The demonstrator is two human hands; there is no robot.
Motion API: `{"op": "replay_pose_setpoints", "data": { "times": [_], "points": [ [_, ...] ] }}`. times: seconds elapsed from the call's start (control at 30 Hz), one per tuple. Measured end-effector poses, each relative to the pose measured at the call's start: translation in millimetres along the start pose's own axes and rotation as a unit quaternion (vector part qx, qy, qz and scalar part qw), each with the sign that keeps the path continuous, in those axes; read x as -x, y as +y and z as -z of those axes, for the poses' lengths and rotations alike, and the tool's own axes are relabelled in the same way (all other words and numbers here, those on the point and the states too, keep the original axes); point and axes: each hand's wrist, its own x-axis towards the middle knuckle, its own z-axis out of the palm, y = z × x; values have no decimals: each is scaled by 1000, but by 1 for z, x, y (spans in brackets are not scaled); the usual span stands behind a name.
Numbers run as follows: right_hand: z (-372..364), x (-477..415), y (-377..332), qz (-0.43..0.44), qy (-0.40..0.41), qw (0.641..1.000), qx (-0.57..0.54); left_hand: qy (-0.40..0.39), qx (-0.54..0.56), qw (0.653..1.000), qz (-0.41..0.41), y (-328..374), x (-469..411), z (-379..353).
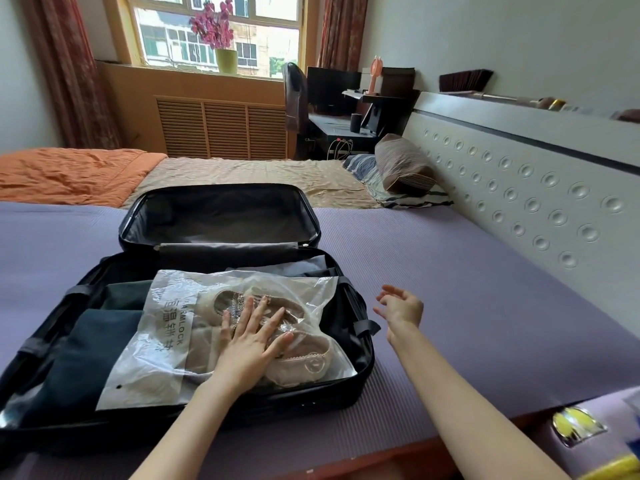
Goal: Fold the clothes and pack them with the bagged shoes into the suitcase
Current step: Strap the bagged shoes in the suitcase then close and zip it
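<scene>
Dark folded clothes (93, 344) are lying in the left part of the open suitcase (311, 407), which is sitting on the bed (485, 306). A clear plastic bag (162, 341) with grey lettering is lying partly over them and filling the middle and right of the case. Beige shoes (304, 365) are showing through it. The left hand (252, 344) is pressing flat on the bag, fingers straight and spread, probably flattening it so the shoes settle low. The right hand (401, 306) is hovering just beside the case's right edge, fingers loose and holding nothing, seemingly ready to help.
</scene>
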Motion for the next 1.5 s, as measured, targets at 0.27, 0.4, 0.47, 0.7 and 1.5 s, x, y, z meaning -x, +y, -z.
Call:
{"op": "replay_pose_setpoints", "data": {
  "times": [0.27,0.4,0.47,0.7,1.5],
  "points": [
    [25,14,37,-170,-129,976,40,26,12,1000,-3,-2,1,-3],
    [29,3,38,-238,-96,962,-89,37,4,999,-4,-3,2,-4],
    [31,0,36,-229,-71,963,-124,40,6,999,-6,-3,3,-4],
    [38,-6,-17,-32,-24,976,-215,47,-3,999,-5,-3,3,-4],
    [59,-43,55,-8,-68,961,268,39,-22,999,7,0,7,0]
  ]
}}
